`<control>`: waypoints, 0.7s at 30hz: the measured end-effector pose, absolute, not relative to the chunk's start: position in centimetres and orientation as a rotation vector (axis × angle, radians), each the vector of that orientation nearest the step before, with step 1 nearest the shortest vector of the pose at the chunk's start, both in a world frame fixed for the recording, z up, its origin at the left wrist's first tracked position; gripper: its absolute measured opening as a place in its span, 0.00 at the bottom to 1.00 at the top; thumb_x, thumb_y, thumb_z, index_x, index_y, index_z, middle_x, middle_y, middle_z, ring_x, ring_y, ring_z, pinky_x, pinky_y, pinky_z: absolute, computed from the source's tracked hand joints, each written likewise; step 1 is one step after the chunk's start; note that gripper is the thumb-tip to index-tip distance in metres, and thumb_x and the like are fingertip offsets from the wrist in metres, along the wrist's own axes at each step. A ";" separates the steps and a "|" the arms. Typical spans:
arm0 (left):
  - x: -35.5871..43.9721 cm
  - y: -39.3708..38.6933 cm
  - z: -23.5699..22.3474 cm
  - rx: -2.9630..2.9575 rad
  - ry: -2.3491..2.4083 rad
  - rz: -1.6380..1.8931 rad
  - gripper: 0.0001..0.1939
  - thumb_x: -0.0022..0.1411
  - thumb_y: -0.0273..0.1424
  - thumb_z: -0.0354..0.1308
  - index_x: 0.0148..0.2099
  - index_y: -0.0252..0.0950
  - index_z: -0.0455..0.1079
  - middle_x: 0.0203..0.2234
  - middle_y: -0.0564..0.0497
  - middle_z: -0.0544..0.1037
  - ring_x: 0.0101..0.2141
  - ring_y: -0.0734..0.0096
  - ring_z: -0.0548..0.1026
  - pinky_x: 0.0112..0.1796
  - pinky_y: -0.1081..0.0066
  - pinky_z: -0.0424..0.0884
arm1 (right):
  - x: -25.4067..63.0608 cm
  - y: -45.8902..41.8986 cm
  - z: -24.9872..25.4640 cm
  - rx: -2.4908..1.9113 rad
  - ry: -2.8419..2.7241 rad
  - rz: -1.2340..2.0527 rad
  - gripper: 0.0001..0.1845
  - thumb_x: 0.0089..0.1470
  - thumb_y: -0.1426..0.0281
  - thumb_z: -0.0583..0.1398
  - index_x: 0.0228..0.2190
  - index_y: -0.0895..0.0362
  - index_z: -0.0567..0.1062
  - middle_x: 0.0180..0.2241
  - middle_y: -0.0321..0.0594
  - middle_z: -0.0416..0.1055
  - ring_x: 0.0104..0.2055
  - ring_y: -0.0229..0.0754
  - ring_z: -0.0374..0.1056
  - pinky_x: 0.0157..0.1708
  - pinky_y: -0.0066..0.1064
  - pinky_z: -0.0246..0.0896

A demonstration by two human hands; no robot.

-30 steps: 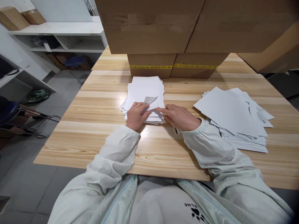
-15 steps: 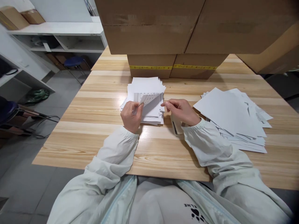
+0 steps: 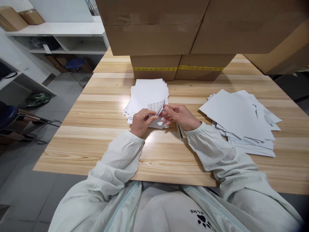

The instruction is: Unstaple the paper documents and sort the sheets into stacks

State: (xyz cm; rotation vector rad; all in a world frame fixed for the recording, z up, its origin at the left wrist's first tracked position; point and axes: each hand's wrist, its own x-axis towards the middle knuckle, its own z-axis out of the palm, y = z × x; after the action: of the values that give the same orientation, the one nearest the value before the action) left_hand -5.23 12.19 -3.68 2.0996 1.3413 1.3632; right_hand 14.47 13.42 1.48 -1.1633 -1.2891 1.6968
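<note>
Both hands are at a folded sheet of paper (image 3: 154,106) whose inner side carries printed marks. My left hand (image 3: 142,122) is closed on its lower left part, thumb towards the fold. With thumb and fingers, my right hand (image 3: 182,116) grips the sheet's right edge. Beneath them lies a loose stack of white paper (image 3: 147,88) with uneven edges. Under my right wrist, a small pale object with a dark edge (image 3: 181,131) rests on the table, mostly hidden, and its kind cannot be made out.
A spread pile of paper (image 3: 241,116) lies to the right on the wooden table (image 3: 96,138). Large cardboard boxes (image 3: 154,29) are stacked at the back, overhanging smaller taped boxes (image 3: 154,64). Left of the table stand a blue stool (image 3: 76,63) and white shelving (image 3: 58,29).
The sheet has been drawn down and right and folded over more steeply. My right hand has moved left and now grips it; before, it was just beside the sheet. My left hand has shifted slightly right.
</note>
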 end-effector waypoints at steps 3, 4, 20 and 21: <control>-5.4 12.4 -3.8 2.073 1.316 1.378 0.14 0.60 0.44 0.63 0.37 0.39 0.79 0.25 0.52 0.78 0.26 0.74 0.72 0.29 0.72 0.68 | 14.5 13.4 1.3 -1.151 -1.310 1.710 0.24 0.49 0.53 0.68 0.42 0.57 0.79 0.35 0.41 0.79 0.28 0.35 0.73 0.25 0.25 0.73; -5.4 12.4 -3.7 2.068 1.318 1.376 0.14 0.60 0.44 0.63 0.37 0.39 0.79 0.25 0.52 0.78 0.26 0.74 0.72 0.29 0.72 0.68 | 14.5 13.4 1.3 -1.150 -1.318 1.710 0.24 0.49 0.52 0.67 0.42 0.57 0.79 0.35 0.41 0.79 0.28 0.35 0.74 0.25 0.24 0.73; -4.9 11.8 -2.6 2.129 1.399 1.800 0.08 0.63 0.27 0.59 0.30 0.36 0.74 0.22 0.53 0.76 0.24 0.76 0.71 0.28 0.74 0.67 | 14.6 13.6 1.1 -1.224 -1.285 1.657 0.39 0.52 0.69 0.68 0.61 0.61 0.63 0.22 0.33 0.74 0.22 0.36 0.72 0.21 0.23 0.71; -4.9 11.5 -2.2 2.186 1.428 1.929 0.07 0.62 0.26 0.59 0.30 0.36 0.74 0.21 0.53 0.76 0.24 0.75 0.71 0.29 0.74 0.67 | 14.5 13.6 0.8 -1.239 -1.293 1.637 0.43 0.52 0.72 0.67 0.65 0.62 0.57 0.19 0.30 0.71 0.20 0.36 0.71 0.20 0.23 0.70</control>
State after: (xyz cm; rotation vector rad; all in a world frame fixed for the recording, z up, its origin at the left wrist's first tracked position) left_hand -4.95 11.53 -2.19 2.1856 1.4276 1.9291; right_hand 14.55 13.63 0.82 -1.2388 -1.2930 1.6368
